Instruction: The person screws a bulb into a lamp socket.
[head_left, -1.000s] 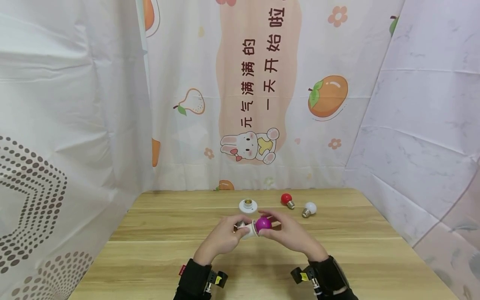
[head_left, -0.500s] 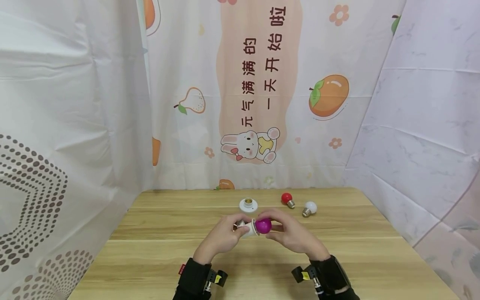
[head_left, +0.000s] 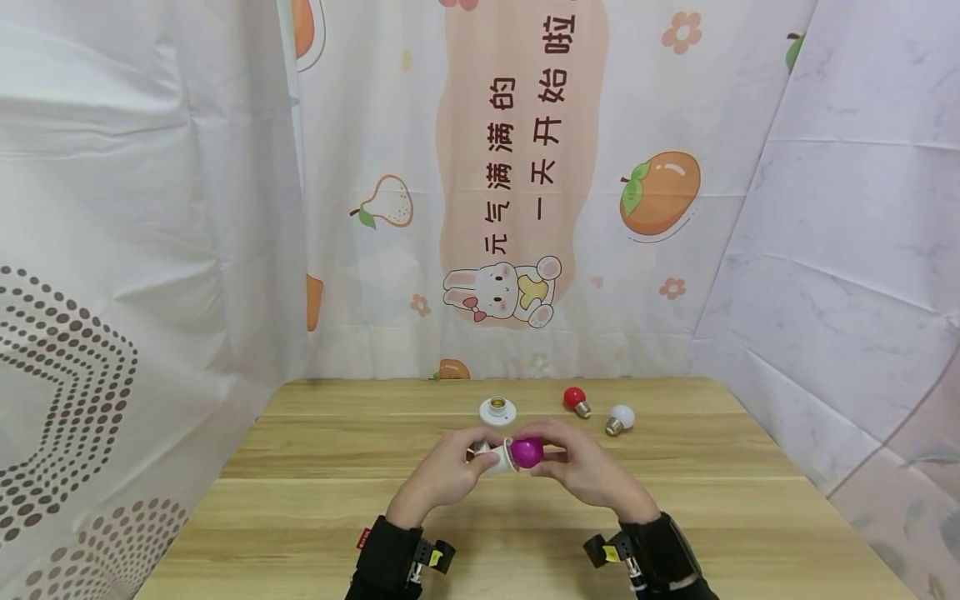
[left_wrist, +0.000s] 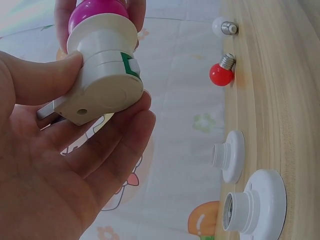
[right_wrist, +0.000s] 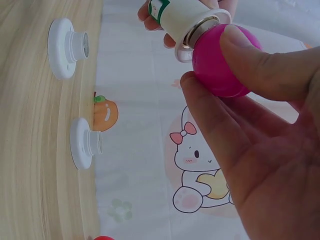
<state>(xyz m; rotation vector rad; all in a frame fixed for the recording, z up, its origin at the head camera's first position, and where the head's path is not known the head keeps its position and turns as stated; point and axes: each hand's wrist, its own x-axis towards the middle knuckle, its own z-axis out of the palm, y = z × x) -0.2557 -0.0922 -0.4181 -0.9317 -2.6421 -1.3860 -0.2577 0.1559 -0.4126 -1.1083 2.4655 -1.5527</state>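
My left hand (head_left: 446,472) holds a white plug-in lamp socket (left_wrist: 107,75), which has a green-edged switch and flat metal prongs. Thumb and fingers grip its body, with the open mouth facing right. A magenta light bulb (head_left: 527,452) sits at that mouth, and a strip of its metal screw base shows above the rim in the right wrist view. My right hand (head_left: 588,468) pinches the bulb's globe, with the thumb (right_wrist: 237,40) across it and the fingers on the other side. How deep the base sits inside is hidden.
A round white lamp holder (head_left: 497,411) stands on the wooden table (head_left: 337,517) behind the hands. Both wrist views show a second lamp holder (left_wrist: 260,207). A red bulb (head_left: 576,401) and a white bulb (head_left: 620,419) lie at the back right, before a printed curtain (head_left: 375,275).
My right thumb and fingers have shifted their hold on the magenta bulb, uncovering more of its globe. The left hand keeps its grip on the socket in nearly the same place.
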